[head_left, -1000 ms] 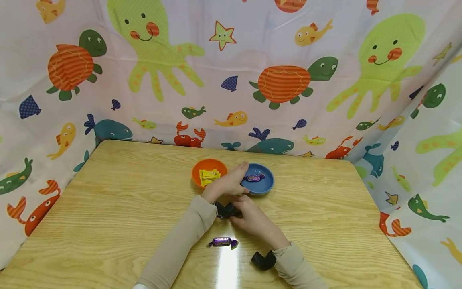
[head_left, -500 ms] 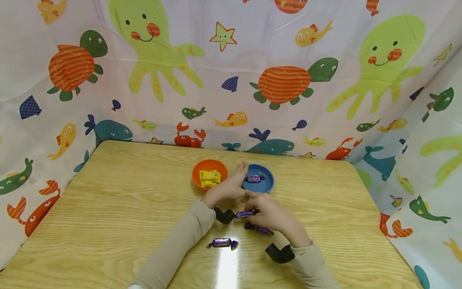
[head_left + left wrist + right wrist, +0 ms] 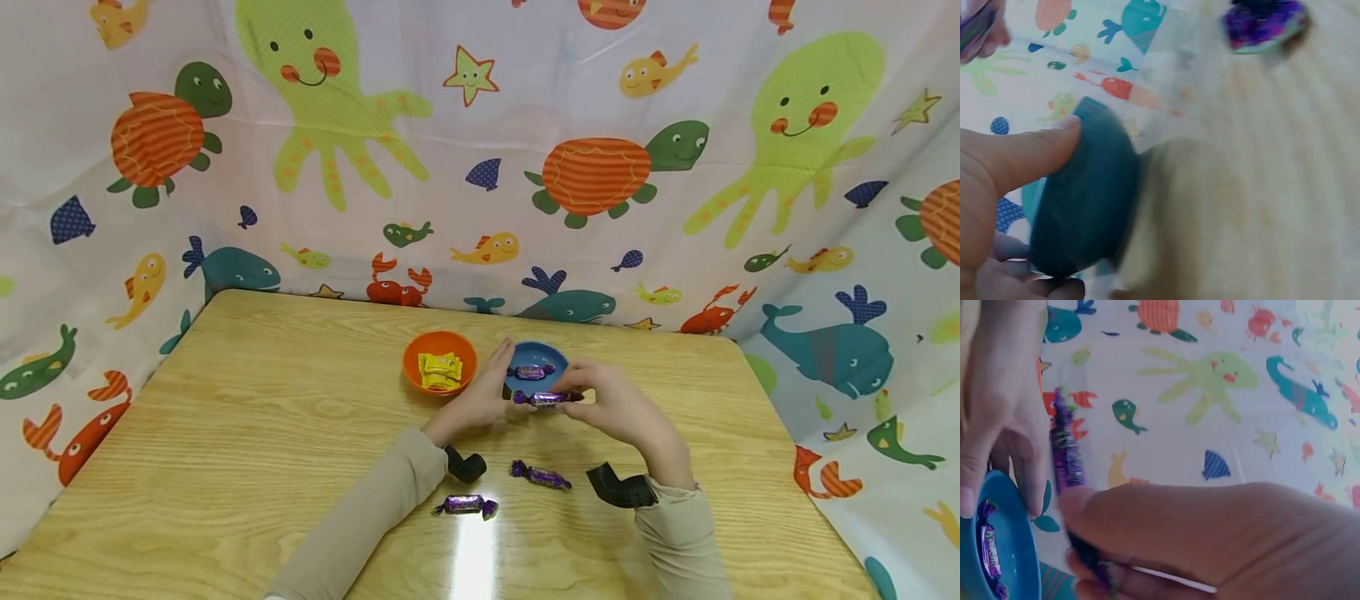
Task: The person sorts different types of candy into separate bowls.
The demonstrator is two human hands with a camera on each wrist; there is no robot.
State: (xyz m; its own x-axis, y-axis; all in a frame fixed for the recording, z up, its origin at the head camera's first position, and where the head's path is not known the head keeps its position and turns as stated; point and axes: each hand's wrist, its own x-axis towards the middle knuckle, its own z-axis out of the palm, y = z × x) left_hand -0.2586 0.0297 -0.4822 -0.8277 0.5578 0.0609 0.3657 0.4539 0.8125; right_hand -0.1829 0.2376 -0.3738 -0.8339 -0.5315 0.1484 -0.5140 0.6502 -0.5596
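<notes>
My right hand (image 3: 622, 408) pinches a purple wrapped candy (image 3: 547, 400) between thumb and fingers, over the near rim of the blue bowl (image 3: 534, 352). In the right wrist view the held candy (image 3: 1066, 456) sticks out beyond the thumb. My left hand (image 3: 480, 402) grips the left side of that bowl; in the left wrist view its thumb lies at the rim of the bowl (image 3: 1094, 194) with fingers underneath. Another purple candy (image 3: 531, 372) rests inside the bowl. Two more purple candies, one nearer the bowl (image 3: 542, 476) and one closer to me (image 3: 465, 504), lie on the table.
Left of the blue bowl stands an orange bowl (image 3: 409, 371) with several yellow wrapped sweets (image 3: 440, 368). The wooden table (image 3: 285, 400) ends at a sea-animal curtain (image 3: 420, 167) behind and at the right. Black camera mounts sit on both wrists.
My right hand has picked up a purple candy from the table and carried it up and right to the blue bowl. Another candy on the table came into sight. My left hand stays at the bowl.
</notes>
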